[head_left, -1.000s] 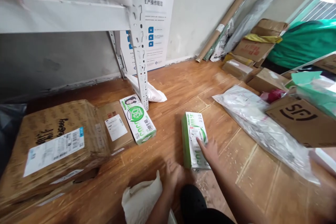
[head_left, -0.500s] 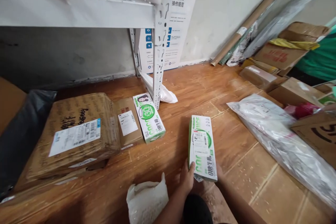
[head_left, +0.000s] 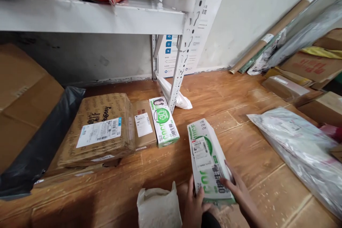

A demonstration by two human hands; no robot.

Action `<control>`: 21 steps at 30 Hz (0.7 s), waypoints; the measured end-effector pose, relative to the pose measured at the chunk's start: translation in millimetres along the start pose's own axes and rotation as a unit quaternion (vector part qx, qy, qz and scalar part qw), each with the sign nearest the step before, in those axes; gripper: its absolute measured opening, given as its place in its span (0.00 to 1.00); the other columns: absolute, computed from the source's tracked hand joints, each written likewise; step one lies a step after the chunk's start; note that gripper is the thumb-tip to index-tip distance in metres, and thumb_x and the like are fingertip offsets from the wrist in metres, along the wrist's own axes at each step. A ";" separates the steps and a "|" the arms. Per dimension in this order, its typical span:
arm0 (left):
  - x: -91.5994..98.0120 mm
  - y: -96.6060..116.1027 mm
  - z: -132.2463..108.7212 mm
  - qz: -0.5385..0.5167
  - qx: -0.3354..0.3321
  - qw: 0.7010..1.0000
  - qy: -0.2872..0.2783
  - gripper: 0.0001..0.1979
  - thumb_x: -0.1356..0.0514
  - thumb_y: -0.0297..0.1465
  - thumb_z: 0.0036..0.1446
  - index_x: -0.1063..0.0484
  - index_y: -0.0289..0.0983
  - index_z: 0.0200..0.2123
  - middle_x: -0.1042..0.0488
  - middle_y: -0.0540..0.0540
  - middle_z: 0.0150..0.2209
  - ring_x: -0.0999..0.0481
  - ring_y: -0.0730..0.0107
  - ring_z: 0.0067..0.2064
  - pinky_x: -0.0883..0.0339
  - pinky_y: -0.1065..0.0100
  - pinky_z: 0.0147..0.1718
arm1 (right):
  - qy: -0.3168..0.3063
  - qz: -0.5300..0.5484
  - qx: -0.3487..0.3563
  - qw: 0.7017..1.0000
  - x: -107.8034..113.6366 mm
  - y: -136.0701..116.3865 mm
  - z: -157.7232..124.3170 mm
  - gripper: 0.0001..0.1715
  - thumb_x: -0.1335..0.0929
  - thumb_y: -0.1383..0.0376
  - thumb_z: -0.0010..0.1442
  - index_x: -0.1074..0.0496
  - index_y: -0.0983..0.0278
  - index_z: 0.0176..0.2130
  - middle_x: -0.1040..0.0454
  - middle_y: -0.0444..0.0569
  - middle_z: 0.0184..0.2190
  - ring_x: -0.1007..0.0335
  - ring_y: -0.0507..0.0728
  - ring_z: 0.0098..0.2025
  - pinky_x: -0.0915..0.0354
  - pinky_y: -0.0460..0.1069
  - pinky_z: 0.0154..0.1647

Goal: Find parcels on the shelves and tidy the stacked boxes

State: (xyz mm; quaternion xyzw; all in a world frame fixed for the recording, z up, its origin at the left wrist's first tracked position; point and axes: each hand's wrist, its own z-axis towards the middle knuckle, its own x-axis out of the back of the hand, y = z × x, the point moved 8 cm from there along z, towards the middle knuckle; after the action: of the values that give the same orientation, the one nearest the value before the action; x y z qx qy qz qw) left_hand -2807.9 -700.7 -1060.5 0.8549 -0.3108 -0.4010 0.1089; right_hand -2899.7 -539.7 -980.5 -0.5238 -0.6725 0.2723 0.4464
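A long white and green carton (head_left: 207, 160) with a shipping label is raised at its near end above the wooden floor. My left hand (head_left: 194, 205) grips its near left corner with the thumb on top. My right hand (head_left: 239, 188) holds its near right edge, fingers laid along the side. A second, matching green and white carton (head_left: 164, 121) lies flat on the floor beside a small brown box (head_left: 143, 125), close to the shelf post (head_left: 184, 53).
A large taped cardboard parcel (head_left: 100, 128) lies at left, next to a black bag (head_left: 40, 146) and a big brown box (head_left: 21, 96). A white bag (head_left: 159, 208) sits near my left hand. A clear plastic parcel (head_left: 299, 146) and several boxes (head_left: 287, 87) lie at right.
The carton has been taken hold of by both hands, drawn towards me and tipped up at its near end. The view has shifted right and lower, showing more of the shelf.
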 end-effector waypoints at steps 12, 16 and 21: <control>31.3 113.7 -26.7 -0.220 -0.162 0.962 0.006 0.32 0.31 0.38 0.51 0.34 0.51 0.60 0.31 0.47 0.61 0.29 0.59 0.60 0.31 0.65 0.55 | -0.020 -0.277 0.393 0.877 -118.8 -176.3 -69.5 0.63 0.23 0.54 0.37 0.46 0.58 0.67 0.47 0.60 0.62 0.48 0.75 0.64 0.45 0.67 0.63; 46.2 174.3 4.2 -0.233 -0.171 0.957 -0.023 0.18 0.35 0.31 0.56 0.28 0.44 0.51 0.20 0.47 0.47 0.20 0.66 0.45 0.26 0.60 0.49 | 0.020 -0.354 0.411 0.840 -179.6 -206.8 -42.6 0.64 0.21 0.54 0.29 0.40 0.56 0.64 0.47 0.60 0.60 0.46 0.77 0.61 0.43 0.67 0.59; 78.1 191.9 29.4 -0.172 -0.044 0.982 0.060 0.12 0.35 0.29 0.57 0.27 0.37 0.45 0.19 0.44 0.34 0.19 0.61 0.35 0.24 0.49 0.42 | 0.050 -0.348 0.364 0.862 -203.8 -200.3 -11.8 0.56 0.22 0.52 0.36 0.38 0.57 0.62 0.41 0.59 0.53 0.40 0.74 0.57 0.40 0.67 0.56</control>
State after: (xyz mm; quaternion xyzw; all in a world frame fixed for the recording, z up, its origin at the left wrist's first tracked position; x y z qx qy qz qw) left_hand -2877.3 -897.4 -1044.5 0.9123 -0.1340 -0.3754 0.0941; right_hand -2970.9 -794.7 -872.3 -0.0688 -0.6412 0.2975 0.7040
